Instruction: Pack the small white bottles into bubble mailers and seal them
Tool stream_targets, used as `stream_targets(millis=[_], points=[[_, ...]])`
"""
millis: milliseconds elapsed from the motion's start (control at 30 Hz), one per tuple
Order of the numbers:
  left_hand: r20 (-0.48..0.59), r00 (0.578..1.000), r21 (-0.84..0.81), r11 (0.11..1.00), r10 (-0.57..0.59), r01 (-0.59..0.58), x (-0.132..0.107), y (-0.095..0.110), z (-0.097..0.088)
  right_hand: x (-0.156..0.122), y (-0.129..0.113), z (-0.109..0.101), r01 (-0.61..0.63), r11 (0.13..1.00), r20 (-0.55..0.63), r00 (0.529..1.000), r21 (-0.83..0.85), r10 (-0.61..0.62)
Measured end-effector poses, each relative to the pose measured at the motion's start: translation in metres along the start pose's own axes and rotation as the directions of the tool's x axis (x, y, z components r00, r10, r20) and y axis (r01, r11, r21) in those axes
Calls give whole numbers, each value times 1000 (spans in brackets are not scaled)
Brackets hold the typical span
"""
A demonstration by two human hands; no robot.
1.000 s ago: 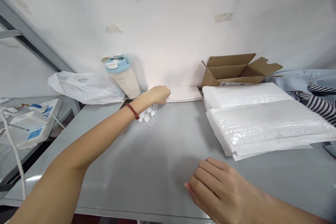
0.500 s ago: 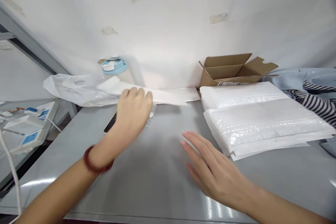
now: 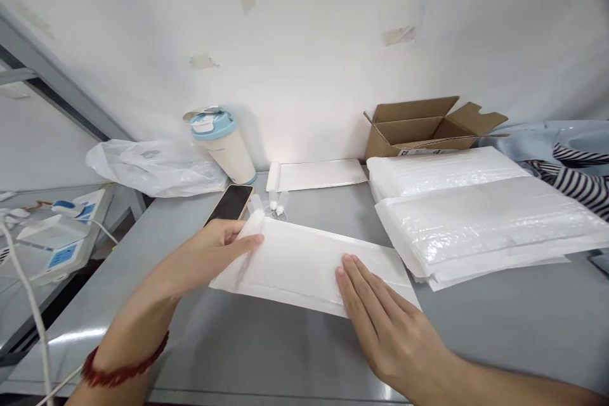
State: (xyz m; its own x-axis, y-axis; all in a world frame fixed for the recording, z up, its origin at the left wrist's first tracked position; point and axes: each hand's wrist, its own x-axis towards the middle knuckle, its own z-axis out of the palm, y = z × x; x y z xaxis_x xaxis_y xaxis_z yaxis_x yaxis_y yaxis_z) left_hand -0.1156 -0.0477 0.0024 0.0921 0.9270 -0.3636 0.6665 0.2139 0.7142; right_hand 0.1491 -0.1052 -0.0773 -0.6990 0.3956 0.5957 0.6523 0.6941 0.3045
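Note:
A white padded mailer (image 3: 299, 260) is spread between my hands above the grey table. My left hand (image 3: 209, 257) grips its left end, thumb on top and the other fingers partly hidden behind it. My right hand (image 3: 380, 311) lies with straight fingers flat on the mailer's right half; its thumb is out of sight. Just behind the left end are two small white-capped tubes (image 3: 276, 203). Beside my left hand a phone (image 3: 231, 202) rests on the table.
Another white mailer (image 3: 323, 174) lies along the wall. Stacked bubble mailers (image 3: 490, 222) are at right, before an open cardboard box (image 3: 419, 127) and striped cloth (image 3: 575, 184). A blue-lidded cup (image 3: 231, 152), plastic bag (image 3: 157, 168) and power strip (image 3: 66, 254) stand left.
My left hand has brought the white mailer from the back left toward me and turned its grip thumb-up. My right hand, formerly free above the table, now rests on the mailer.

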Motion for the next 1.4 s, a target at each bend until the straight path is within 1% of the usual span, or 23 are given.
stream_targets(millis=[33,100,200,333,367,400,500,567,767,833,867,900,933,967,1000,1033,1067,1100,1133,1167,1267,1333,1400], points=[[158,987,-74,997,14,-2,3,0,-3,0,0,-1,-7,999,20,1000,49,6],[334,938,-118,991,97,-60,9,-4,-3,2,2,-4,-39,982,128,992,186,15],[469,868,-92,986,164,-137,13,-8,7,6,5,-9,-114,925,312,950,363,-5],[662,727,-96,982,184,-162,13,-9,12,8,4,-12,-164,873,407,912,459,-43],[687,702,-99,981,191,-169,13,-10,11,7,3,-12,-179,863,431,901,472,-49],[688,699,-103,980,194,-171,13,-12,9,6,1,-12,-194,855,451,891,480,-51],[599,780,-119,984,178,-133,16,-19,6,2,-4,-12,-218,849,475,879,482,-44],[560,810,-161,982,175,-101,19,-21,13,1,-5,-10,-235,848,477,878,475,-24],[549,820,-336,941,163,38,19,-3,68,3,-4,-5,-315,841,473,877,440,81],[508,845,-332,943,166,15,18,0,80,3,-3,-5,-352,831,499,860,432,105],[445,879,-297,954,171,-36,18,-1,83,2,-1,-4,-363,828,504,856,427,115],[343,920,-236,965,190,-111,19,-3,83,2,1,-3,-370,829,500,856,420,129],[182,957,-131,970,227,-206,20,-7,81,2,4,-3,-377,830,487,860,410,151],[-20,959,12,959,283,-283,23,-11,77,1,7,-2,-387,831,471,865,400,176],[-220,910,163,933,350,-320,25,-16,72,1,11,-1,-407,826,464,861,389,207],[-386,824,290,902,415,-319,29,-21,65,1,14,0,-433,818,469,852,379,234],[-488,733,391,870,473,-301,33,-26,57,1,17,1,-461,806,489,835,372,253],[-522,678,462,839,519,-286,37,-32,50,1,19,1,-489,792,517,814,365,264],[-506,653,529,801,563,-281,41,-37,42,1,20,2,-506,783,541,798,362,266],[-445,657,598,748,609,-289,45,-42,36,0,20,1,-517,775,561,786,363,261],[-229,704,753,581,672,-309,55,-55,24,-1,18,0,-524,762,588,773,381,238],[-166,735,769,553,657,-320,59,-61,21,-1,18,0,-534,754,605,762,382,232],[-137,738,768,542,660,-342,60,-65,21,-1,18,0,-545,751,622,747,372,234]])
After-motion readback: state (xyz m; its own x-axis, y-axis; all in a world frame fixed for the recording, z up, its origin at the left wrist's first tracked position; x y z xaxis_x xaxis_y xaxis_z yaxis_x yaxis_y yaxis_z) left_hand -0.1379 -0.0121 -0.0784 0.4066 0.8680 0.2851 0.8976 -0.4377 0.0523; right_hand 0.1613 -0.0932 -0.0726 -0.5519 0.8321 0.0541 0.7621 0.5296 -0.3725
